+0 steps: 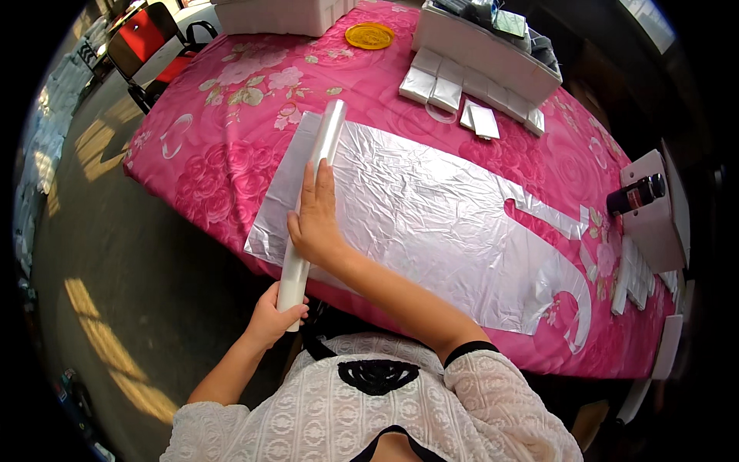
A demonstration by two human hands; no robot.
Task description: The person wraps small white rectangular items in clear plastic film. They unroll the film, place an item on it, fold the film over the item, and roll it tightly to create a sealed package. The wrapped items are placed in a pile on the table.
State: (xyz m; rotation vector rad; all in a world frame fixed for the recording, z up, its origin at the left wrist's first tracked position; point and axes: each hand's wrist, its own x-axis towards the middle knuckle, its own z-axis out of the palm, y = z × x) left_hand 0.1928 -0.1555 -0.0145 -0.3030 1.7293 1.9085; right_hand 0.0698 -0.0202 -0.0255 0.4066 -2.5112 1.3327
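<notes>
A pale, glossy roll or tube lies slantwise across the left end of a thin, silvery-white plastic sheet. Its near end sticks out past the table edge, where my left hand is closed round it. My right hand lies flat on the roll's middle with its fingers stretched toward the far end. The sheet is creased and spread out on the table. At its right end it has curved cut-outs and strap-like strips. I cannot tell whether it is one layer or several.
A pink flowered cloth covers the table. At the back stand a white foam box of packets, folded white packets, a yellow dish and another white box. A dark bottle sits by a carton. Chairs stand left.
</notes>
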